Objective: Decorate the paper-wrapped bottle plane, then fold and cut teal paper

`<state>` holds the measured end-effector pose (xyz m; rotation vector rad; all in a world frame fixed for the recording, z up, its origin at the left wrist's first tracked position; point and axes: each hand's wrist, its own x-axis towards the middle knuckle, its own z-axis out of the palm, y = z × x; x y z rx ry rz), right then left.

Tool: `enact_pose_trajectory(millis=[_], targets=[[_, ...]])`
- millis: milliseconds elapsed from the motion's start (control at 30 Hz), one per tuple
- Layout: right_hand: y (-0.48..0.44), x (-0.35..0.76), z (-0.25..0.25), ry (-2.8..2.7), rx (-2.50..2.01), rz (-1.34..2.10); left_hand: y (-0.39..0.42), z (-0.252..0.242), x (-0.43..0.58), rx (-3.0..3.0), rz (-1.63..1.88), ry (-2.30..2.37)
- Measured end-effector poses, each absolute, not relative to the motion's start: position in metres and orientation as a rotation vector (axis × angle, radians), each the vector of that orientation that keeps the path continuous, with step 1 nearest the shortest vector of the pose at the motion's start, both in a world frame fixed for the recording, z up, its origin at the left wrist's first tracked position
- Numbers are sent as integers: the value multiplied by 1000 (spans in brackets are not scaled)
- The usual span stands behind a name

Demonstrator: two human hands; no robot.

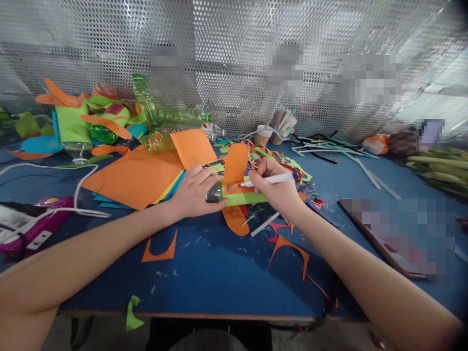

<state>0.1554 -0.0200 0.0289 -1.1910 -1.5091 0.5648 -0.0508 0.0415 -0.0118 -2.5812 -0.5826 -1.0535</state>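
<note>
A plastic bottle wrapped in green and orange paper (pixel 241 195) lies on its side on the blue table (pixel 219 273). My left hand (pixel 195 191) is closed round its capped end and holds it down. My right hand (pixel 276 187) grips a white marker (pixel 272 179), with the tip touching the orange paper band on the bottle. An orange paper strip (pixel 236 163) sticks up behind the bottle and another orange piece (pixel 235 219) lies under it.
Large orange sheets (pixel 137 178) lie left of my hands. Paper-covered bottles (pixel 91 122) stand at the back left, with cups of sticks (pixel 278 129) behind. A purple glue gun (pixel 34 226) with a white cord lies at the left edge. Paper scraps litter the table.
</note>
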Motion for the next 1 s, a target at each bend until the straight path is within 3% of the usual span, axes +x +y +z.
enact_pose_trajectory(millis=[1000], targets=[[-29,157,35,-1573,-1133,587,43,-12,-50,-2566,-1069,-567]])
